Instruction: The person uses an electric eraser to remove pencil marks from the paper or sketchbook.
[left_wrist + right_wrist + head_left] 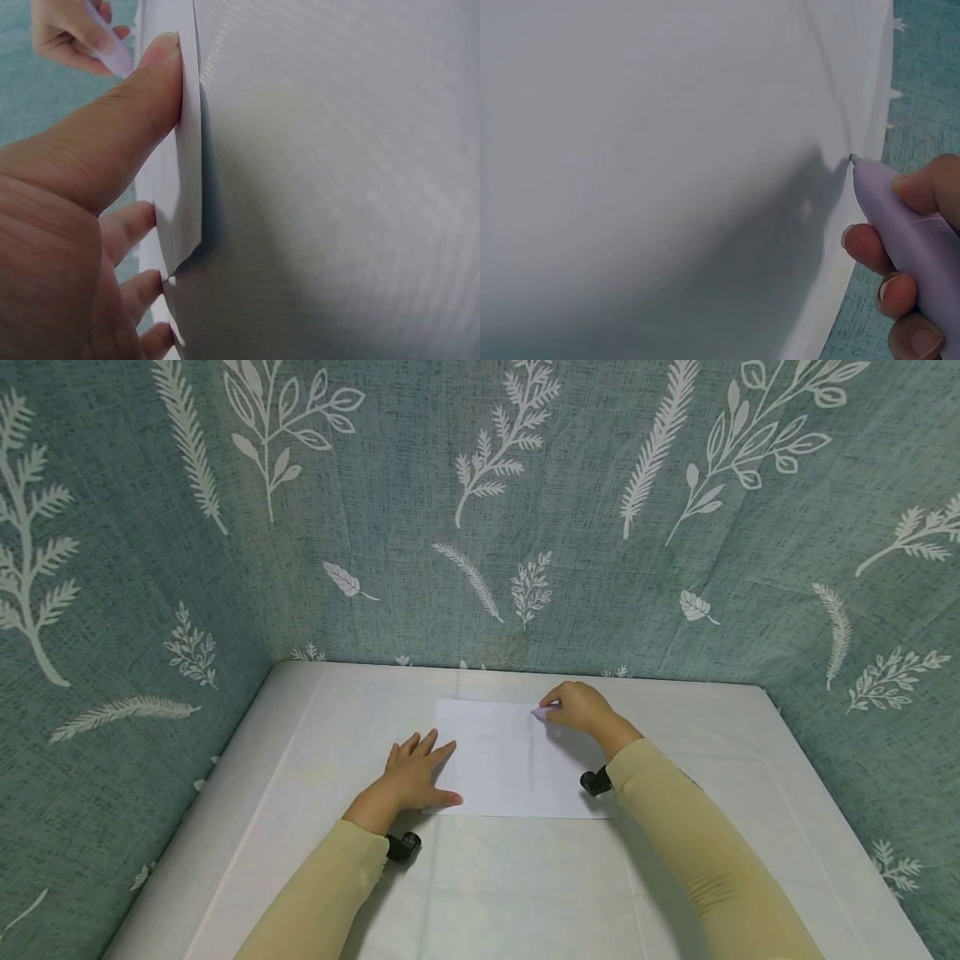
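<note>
A sheet of white paper (495,760) lies on the white-covered table. At its left edge my left hand (411,777) rests with fingers spread, the thumb on the near left corner. In the left wrist view the near edge of the paper (189,165) stands slightly off the cloth beside that thumb. My right hand (585,706) pinches a thick lilac pen (900,225) over the far part of the sheet. The pen's small grey tip is at the paper near its far edge. A faint dark line (829,67) runs across the paper from the tip.
White cloth covers the table (525,885). Teal fabric with white leaf prints (405,510) hangs behind and along both sides. A small black device (405,847) is strapped at the left wrist, and another black device (596,782) at the right.
</note>
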Motion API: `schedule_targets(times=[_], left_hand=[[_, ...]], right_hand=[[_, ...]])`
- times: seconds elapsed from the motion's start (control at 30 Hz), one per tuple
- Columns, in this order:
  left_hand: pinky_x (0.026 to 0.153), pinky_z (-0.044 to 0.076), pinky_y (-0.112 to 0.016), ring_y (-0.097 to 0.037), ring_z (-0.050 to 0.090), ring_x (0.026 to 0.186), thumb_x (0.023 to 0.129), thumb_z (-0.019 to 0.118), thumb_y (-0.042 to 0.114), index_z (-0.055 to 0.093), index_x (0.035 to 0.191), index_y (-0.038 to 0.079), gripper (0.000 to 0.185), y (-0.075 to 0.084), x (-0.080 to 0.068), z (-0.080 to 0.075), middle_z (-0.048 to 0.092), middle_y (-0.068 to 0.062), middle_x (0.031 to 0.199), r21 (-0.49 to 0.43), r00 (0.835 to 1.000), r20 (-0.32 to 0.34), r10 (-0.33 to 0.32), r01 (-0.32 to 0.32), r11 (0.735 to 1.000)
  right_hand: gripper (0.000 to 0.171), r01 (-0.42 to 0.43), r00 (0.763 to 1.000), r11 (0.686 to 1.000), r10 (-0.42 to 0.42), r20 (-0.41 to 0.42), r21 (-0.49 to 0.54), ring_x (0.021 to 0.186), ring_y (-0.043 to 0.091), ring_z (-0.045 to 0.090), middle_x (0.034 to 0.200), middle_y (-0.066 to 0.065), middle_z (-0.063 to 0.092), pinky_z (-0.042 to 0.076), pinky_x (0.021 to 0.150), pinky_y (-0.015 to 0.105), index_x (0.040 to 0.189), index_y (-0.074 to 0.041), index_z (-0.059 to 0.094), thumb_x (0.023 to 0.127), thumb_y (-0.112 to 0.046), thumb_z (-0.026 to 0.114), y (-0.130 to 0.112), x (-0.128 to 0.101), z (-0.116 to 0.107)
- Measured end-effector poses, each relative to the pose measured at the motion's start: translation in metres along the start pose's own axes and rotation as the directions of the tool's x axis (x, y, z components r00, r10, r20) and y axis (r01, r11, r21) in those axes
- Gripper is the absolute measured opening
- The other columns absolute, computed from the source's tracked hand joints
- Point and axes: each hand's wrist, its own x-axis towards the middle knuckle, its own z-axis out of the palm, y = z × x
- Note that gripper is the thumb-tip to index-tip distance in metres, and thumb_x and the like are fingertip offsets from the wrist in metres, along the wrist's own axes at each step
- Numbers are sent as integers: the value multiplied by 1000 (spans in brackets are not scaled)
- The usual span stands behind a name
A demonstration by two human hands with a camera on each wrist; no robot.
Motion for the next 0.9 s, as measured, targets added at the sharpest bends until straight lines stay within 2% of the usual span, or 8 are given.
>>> schedule_targets(times=[0.2, 0.47, 0.73, 0.9], left_hand=[[118, 4, -65, -45, 7, 151, 78, 79, 57, 36, 157, 20, 97, 1, 0, -1, 15, -17, 166, 12, 1000, 0, -6, 6, 1000], [118, 4, -65, -45, 7, 151, 78, 79, 57, 36, 157, 20, 97, 2, -2, -2, 15, -17, 166, 19, 1000, 3, -7, 7, 1000], [118, 3, -64, -44, 7, 151, 79, 79, 56, 36, 157, 20, 97, 2, -1, -1, 14, -17, 166, 4, 1000, 1, -11, 11, 1000], [118, 3, -64, -45, 7, 151, 79, 79, 57, 35, 158, 20, 97, 1, -1, 0, 14, -17, 166, 3, 1000, 3, -6, 6, 1000]], right_hand=[[26, 47, 999, 999, -47, 23, 12, 117, 30, 61, 124, 9, 70, 47, 101, 46, 118, -13, 76, 93, -20, 70, 0, -1, 0], [26, 15, 1000, 1000, -15, 17, 13, 118, 31, 60, 125, 9, 69, 46, 101, 48, 118, -16, 76, 94, -23, 69, 3, -3, -1], [27, 64, 997, 998, -65, 34, 28, 111, 26, 63, 121, 8, 71, 49, 98, 44, 117, -13, 77, 92, -22, 72, 2, -3, 0], [25, 60, 997, 998, -61, 38, 24, 108, 25, 63, 119, 7, 71, 49, 96, 45, 116, -15, 77, 92, -23, 72, 3, -4, 0]])
